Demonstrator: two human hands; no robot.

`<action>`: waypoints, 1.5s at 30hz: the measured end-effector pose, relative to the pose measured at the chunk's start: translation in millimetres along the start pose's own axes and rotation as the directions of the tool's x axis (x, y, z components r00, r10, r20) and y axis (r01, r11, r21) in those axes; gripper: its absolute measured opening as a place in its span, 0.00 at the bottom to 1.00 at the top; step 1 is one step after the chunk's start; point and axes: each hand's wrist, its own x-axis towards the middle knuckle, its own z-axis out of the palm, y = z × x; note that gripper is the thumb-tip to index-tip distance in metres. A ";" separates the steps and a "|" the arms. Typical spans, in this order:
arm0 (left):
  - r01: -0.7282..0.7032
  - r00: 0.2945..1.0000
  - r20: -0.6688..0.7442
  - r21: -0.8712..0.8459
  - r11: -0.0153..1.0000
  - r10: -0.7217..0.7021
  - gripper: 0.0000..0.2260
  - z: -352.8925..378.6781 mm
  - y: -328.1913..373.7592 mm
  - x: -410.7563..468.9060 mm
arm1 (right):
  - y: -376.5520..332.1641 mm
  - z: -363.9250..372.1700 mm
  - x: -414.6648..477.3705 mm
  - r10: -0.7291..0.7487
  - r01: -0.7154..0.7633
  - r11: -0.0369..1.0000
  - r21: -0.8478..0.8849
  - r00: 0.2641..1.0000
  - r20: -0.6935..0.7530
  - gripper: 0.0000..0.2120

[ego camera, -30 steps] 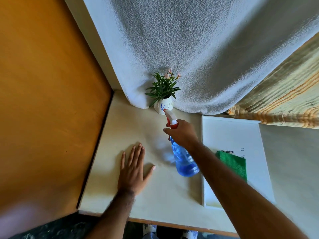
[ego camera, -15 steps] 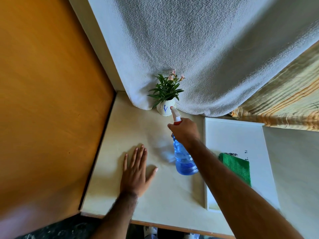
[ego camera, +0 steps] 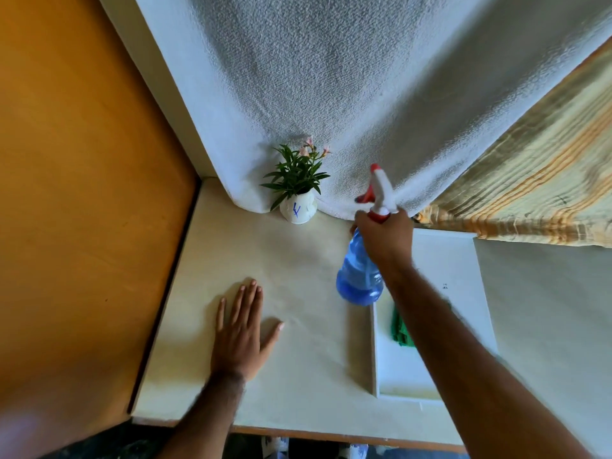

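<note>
- My right hand (ego camera: 385, 236) grips the blue translucent plastic spray bottle (ego camera: 359, 276) by its neck, aloft; my left hand (ego camera: 240, 336) lies flat, empty.
- Step: misting, probably. Next: aim it at the green potted plant (ego camera: 294, 175), then pump.

An orange-brown wooden panel (ego camera: 82, 193) fills the left of the frame. Beside it a pale wall strip (ego camera: 162, 94) runs down to the back corner of a cream table top (ego camera: 251, 253). A white textured cloth (ego camera: 347, 77) hangs across the upper middle, and a yellow striped curtain (ego camera: 530, 177) hangs at the right. Dark floor (ego camera: 109, 442) shows at the lower left. The light is soft and even.
</note>
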 end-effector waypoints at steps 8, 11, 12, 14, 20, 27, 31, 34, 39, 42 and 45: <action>-0.003 0.999 0.033 -0.010 1.000 0.004 0.39 1.8 0.9 1.8 | 15.4 -58.3 43.2 -0.291 0.304 0.951 0.056 0.941 -0.171 0.14; 0.012 0.999 0.044 -0.005 1.000 -0.011 0.39 0.5 1.2 2.2 | 33.9 -64.2 53.9 -0.283 0.295 0.954 0.055 0.945 -0.164 0.13; 0.013 0.999 0.046 -0.004 1.000 -0.013 0.39 0.3 1.0 2.6 | 39.4 -64.8 56.5 -0.279 0.291 0.955 0.055 0.947 -0.161 0.13; 0.011 0.999 0.048 0.002 1.000 -0.011 0.39 -0.4 0.0 2.7 | 47.9 -63.5 59.1 -0.297 0.306 0.952 0.034 0.942 -0.156 0.14; 0.009 0.998 0.056 0.004 1.000 -0.009 0.39 -2.4 1.3 1.9 | 71.9 -60.1 57.8 -0.257 0.266 0.962 0.053 0.957 -0.132 0.11; 0.012 0.998 0.057 -0.009 1.000 -0.012 0.39 -4.0 1.6 1.1 | 73.8 -64.3 55.4 -0.222 0.226 0.971 0.076 0.973 -0.058 0.25; 0.016 0.997 0.075 -0.007 1.000 -0.015 0.39 -2.9 1.6 1.2 | 95.5 -78.4 29.0 -0.187 0.187 0.982 -0.016 0.982 -0.010 0.39; 0.020 0.998 0.064 -0.015 1.000 -0.019 0.39 -2.3 1.1 1.5 | 134.3 -101.3 -11.0 -0.302 0.288 0.914 -0.286 0.953 -0.005 0.44; 0.022 0.999 0.048 -0.032 0.999 -0.021 0.38 -1.1 2.9 -0.2 | 201.1 -140.4 -72.4 -0.371 0.618 0.479 -0.623 0.786 0.495 0.51; 0.025 0.998 0.058 -0.020 0.999 -0.024 0.39 -1.8 2.4 0.4 | 215.3 -147.0 -83.9 -0.284 0.568 0.453 -0.687 0.823 0.492 0.48; 0.023 0.998 0.057 -0.018 1.000 -0.022 0.39 -1.3 2.4 0.8 | 213.1 -145.4 -78.8 -0.275 0.572 0.421 -0.704 0.820 0.501 0.43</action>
